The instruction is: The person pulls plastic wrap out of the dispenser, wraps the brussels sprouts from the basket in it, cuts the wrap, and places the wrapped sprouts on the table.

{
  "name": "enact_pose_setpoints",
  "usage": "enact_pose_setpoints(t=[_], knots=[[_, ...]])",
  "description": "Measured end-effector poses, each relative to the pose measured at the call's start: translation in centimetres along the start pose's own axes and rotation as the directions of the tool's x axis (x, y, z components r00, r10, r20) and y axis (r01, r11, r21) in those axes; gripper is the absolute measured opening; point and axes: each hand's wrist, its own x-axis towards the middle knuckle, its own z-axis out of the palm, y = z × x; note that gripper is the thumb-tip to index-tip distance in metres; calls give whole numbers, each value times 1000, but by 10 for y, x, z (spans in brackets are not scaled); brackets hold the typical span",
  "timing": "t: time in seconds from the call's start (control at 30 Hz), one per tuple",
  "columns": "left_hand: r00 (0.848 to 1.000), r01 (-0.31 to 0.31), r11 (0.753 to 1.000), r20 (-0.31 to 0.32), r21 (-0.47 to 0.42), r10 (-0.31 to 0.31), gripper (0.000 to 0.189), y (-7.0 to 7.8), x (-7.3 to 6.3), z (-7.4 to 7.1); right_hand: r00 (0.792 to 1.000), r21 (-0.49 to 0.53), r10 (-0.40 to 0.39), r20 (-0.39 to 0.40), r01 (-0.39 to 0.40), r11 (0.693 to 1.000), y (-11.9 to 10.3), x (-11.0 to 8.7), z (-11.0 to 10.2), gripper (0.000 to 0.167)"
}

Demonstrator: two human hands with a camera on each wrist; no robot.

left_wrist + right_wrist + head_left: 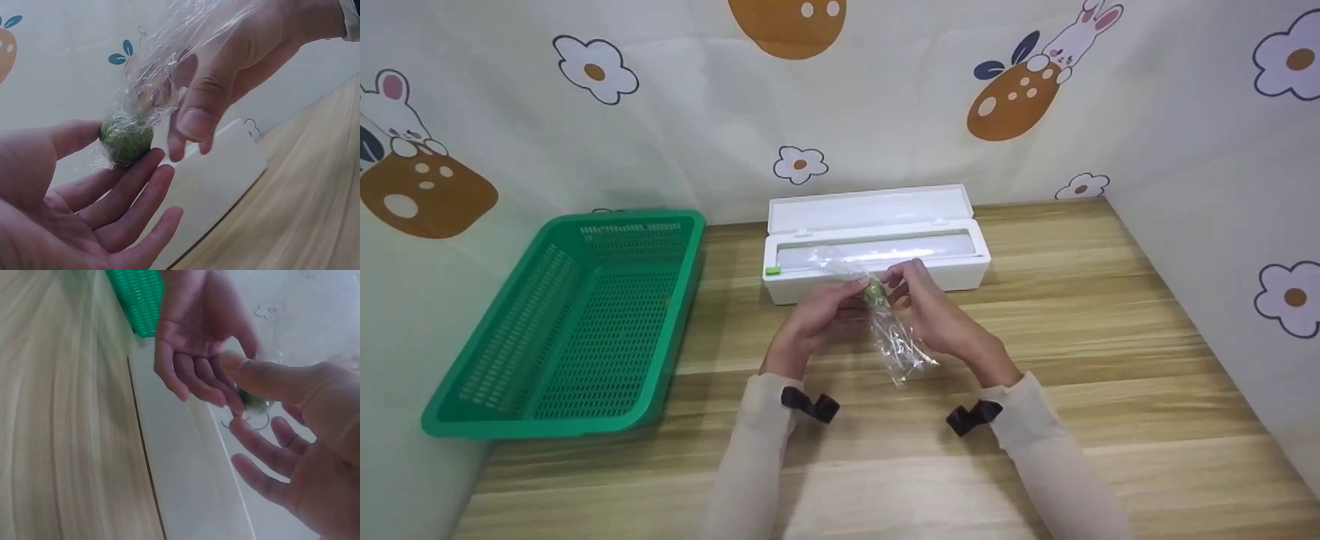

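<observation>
A small round green fruit (pixel 128 145), which looks like a lime, is covered in clear plastic wrap (pixel 898 346). My left hand (pixel 826 309) pinches it between the thumb and fingertips. One loose tail of the wrap reaches toward me, and another spreads up to the left over the box. Close by on the right, my right hand (pixel 936 311) has its thumb and fingers apart, beside the fruit and the wrap. Just behind both hands stands a white plastic-wrap box (pixel 960 279), its lid (pixel 870 210) raised and a roll of film inside.
To the left is a green plastic basket (pixel 686 292) with slotted walls. A green slider (pixel 772 271) sits at the box's left front edge. Patterned cloth (pixel 885 105) hangs behind and beside the wooden table (pixel 1095 315).
</observation>
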Motion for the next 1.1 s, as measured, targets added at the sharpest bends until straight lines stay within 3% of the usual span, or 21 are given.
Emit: enact_pose_setpoints(t=[0.13, 0.23, 0.37, 0.43, 0.53, 0.63, 0.77, 0.93, 1.1], knots=[[1000, 3, 1000, 9, -20, -2, 19, -1, 2, 1, 990, -33, -97, -102, 94, 995, 1, 0, 2, 30], [999, 10, 999, 38, -44, -9, 15, -2, 1, 1, 972, 5, -158, -174, 162, 987, 4, -1, 1, 15], [997, 15, 998, 81, -56, -11, 10, -1, -3, -2, 967, 72, -183, -176, 198, 978, 6, -2, 0, 13], [995, -4, 999, 103, -36, 8, 11, 1, -7, -2, 975, 144, -157, -160, 180, 973, 6, -3, -1, 13], [990, -59, 998, 130, 13, 57, 27, 6, -12, -2, 983, 197, -118, -143, 145, 970, 5, -3, -3, 12], [986, -102, 992, 136, 76, 91, 37, 9, -16, -1, 984, 183, -108, -142, 134, 974, 4, -3, -4, 10], [990, -93, 979, 120, 181, 72, 36, 9, -18, -2, 987, 158, -97, -129, 117, 981, 4, -4, -4, 7], [982, -137, 927, 172, 348, 80, 34, 7, -17, -5, 991, 180, -28, -128, 51, 982, 4, -4, -4, 12], [955, -233, 884, 267, 404, 129, 34, 5, -18, -6, 990, 256, 96, -108, -65, 965, 2, -4, -5, 23]])
